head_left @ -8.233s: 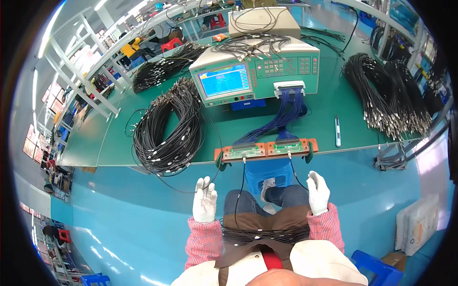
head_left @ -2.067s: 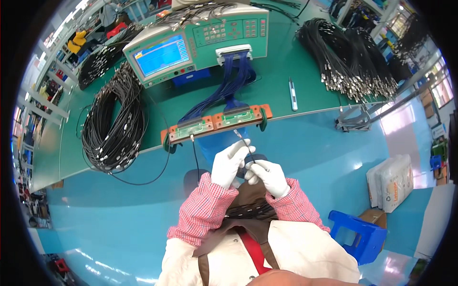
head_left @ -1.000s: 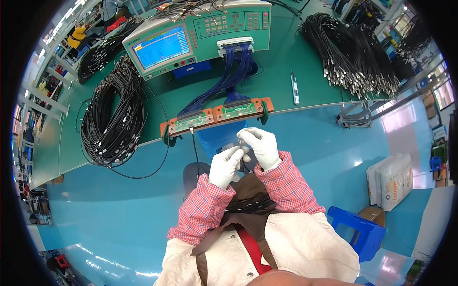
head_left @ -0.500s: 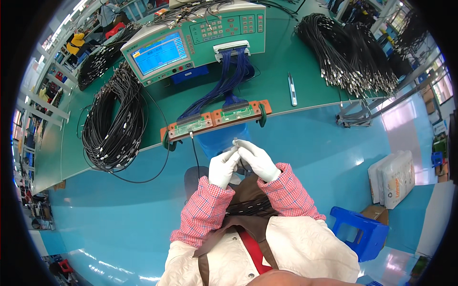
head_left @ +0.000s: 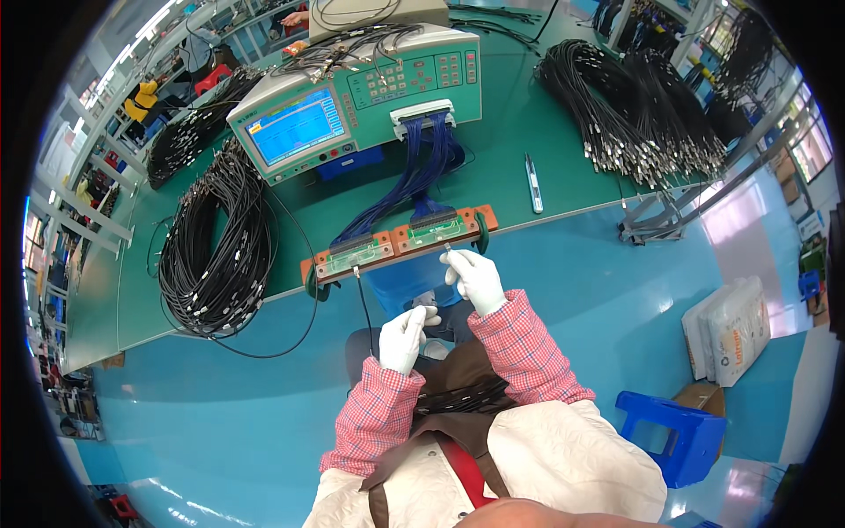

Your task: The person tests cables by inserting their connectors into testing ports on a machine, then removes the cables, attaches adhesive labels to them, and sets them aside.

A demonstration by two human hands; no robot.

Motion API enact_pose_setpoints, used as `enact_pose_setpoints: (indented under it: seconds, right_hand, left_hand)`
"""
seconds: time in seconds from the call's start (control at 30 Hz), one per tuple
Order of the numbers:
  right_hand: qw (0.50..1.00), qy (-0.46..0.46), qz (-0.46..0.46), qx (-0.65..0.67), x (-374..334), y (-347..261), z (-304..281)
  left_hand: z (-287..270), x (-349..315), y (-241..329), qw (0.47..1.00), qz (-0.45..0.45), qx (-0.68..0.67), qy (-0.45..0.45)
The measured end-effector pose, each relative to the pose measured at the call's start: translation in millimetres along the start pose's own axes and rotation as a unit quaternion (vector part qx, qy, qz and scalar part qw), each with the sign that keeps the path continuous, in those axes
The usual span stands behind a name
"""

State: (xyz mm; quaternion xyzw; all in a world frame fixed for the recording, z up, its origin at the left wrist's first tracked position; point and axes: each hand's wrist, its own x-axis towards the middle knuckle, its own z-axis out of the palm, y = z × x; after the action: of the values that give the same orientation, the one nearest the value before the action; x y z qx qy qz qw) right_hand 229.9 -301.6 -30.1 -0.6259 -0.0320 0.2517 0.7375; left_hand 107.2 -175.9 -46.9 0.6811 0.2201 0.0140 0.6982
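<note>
White-gloved right hand [head_left: 476,280] pinches a plug [head_left: 448,249] by the board [head_left: 439,231]; skewed pressure could bend it. Left hand [head_left: 402,341]: hold unclear.

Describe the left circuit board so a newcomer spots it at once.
From the big tester, follow blue wires down to the table edge. Orange mounts there carry the green left board and the right board. The left board is nearer the large black cable coil; the right hand is by the right board.
</note>
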Motion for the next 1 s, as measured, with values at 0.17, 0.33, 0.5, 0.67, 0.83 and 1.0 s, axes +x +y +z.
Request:
enact_pose_setpoints:
  seconds: [0.17, 0.33, 0.5, 0.67, 0.83, 1.0]
  right_hand:
    - [0.999, 0.037, 0.008, 0.033, 10, 12, 11]
    - [0.994, 0.065, 0.033, 0.077, 18, 12, 15]
    - [0.993, 0.072, 0.052, 0.083, 23, 13, 15]
    - [0.990, 0.081, 0.054, 0.100, 21, 13, 16]
    - [0.982, 0.134, 0.032, 0.130, 19, 13, 27]
    - [0.975, 0.168, 0.026, 0.144, 20, 11, 36]
  left_hand:
    - [2, -3, 1, 1.000, -0.007, -0.011, -0.024]
    - [-2, -3, -1, 1.000, 0.001, -0.010, -0.016]
    - [-3, -4, -3, 1.000, -0.002, -0.019, -0.016]
    - [-3, -5, -2, 1.000, -0.002, -0.014, -0.016]
    - [-5, -7, -1, 1.000, -0.005, -0.011, -0.017]
    - [-7, -7, -4, 1.000, -0.005, -0.015, -0.018]
